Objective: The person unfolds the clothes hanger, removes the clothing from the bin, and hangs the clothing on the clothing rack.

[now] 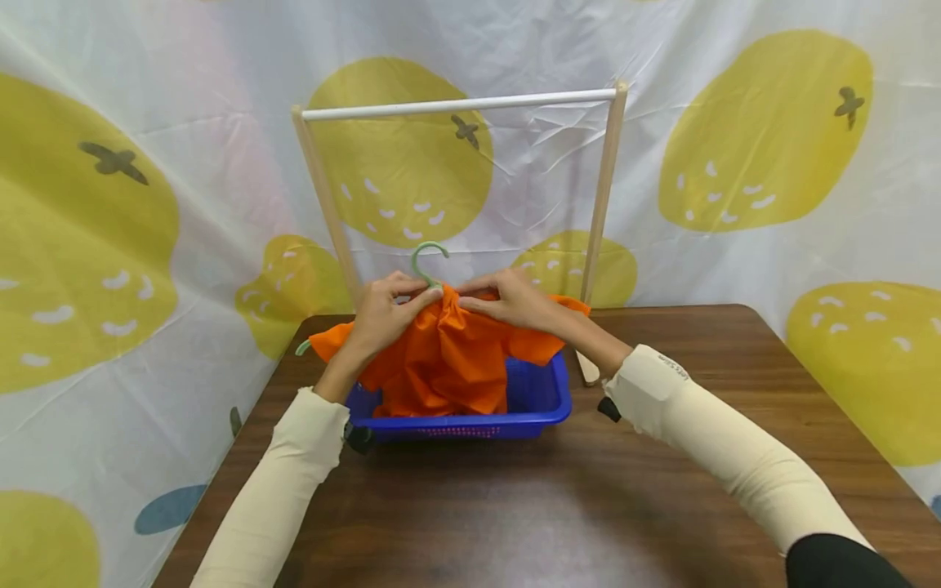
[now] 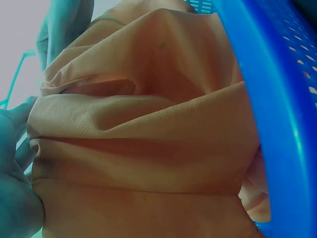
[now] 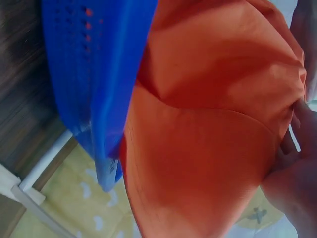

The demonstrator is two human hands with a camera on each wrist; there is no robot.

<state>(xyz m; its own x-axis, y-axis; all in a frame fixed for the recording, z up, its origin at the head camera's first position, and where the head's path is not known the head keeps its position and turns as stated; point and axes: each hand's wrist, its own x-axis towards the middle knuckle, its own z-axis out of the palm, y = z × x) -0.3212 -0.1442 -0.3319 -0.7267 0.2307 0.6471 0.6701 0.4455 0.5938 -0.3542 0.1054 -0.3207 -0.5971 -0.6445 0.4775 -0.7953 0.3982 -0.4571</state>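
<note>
An orange short-sleeved shirt (image 1: 448, 367) hangs on a light green hanger (image 1: 430, 249), partly down inside a blue plastic basket (image 1: 470, 426). The hanger's hook stands up above the neckline, and one green end pokes out past the left sleeve. My left hand (image 1: 385, 312) pinches the hanger at the base of its hook, against the shirt's neck. Just to the right, my right hand (image 1: 515, 302) pinches the shirt's bunched neckline between thumb and fingers. Folds of the shirt (image 3: 208, 148) fill both wrist views; most of the hanger is hidden under the cloth.
A rack with a white bar (image 1: 456, 104) and wooden posts (image 1: 606, 180) stands behind the basket. One wooden foot (image 1: 588, 369) reaches forward at the basket's right. Everything is on a brown wooden table (image 1: 500, 506), before a curtain (image 1: 559, 41) with yellow fruit prints.
</note>
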